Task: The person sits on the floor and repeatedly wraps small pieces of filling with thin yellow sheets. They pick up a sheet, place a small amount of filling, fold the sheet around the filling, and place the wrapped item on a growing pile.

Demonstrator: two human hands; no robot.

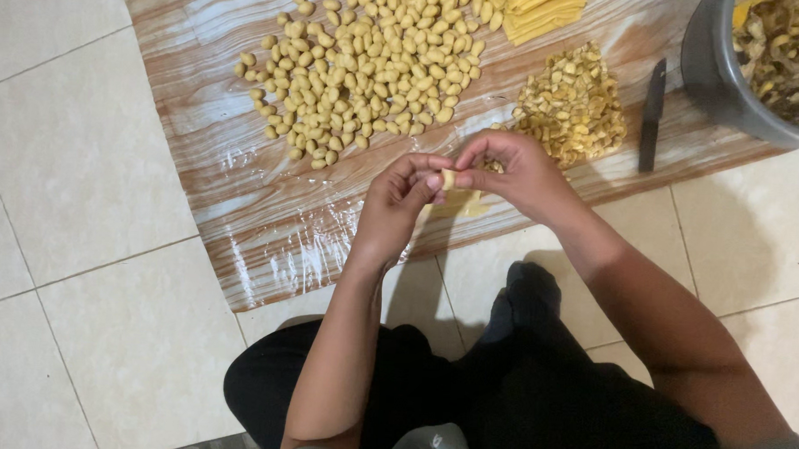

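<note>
My left hand (398, 202) and my right hand (516, 171) meet above a wood-patterned plastic sheet (242, 170) on the floor. Both pinch one small yellow dough piece (448, 178) between their fingertips. A flat yellow dough scrap (458, 203) lies on the sheet just below the hands. Beyond the hands lies a big spread of several rolled yellow dough pieces (370, 64). To the right of that is a pile of chopped yellow filling (574, 102), close to my right hand.
A stack of flat yellow dough sheets (540, 10) sits at the top edge. A dark knife (652, 114) lies right of the filling. A grey bucket (710, 72) with scraps stands at top right. White floor tiles (74, 160) surround the sheet. My black-clad legs (500, 387) are below.
</note>
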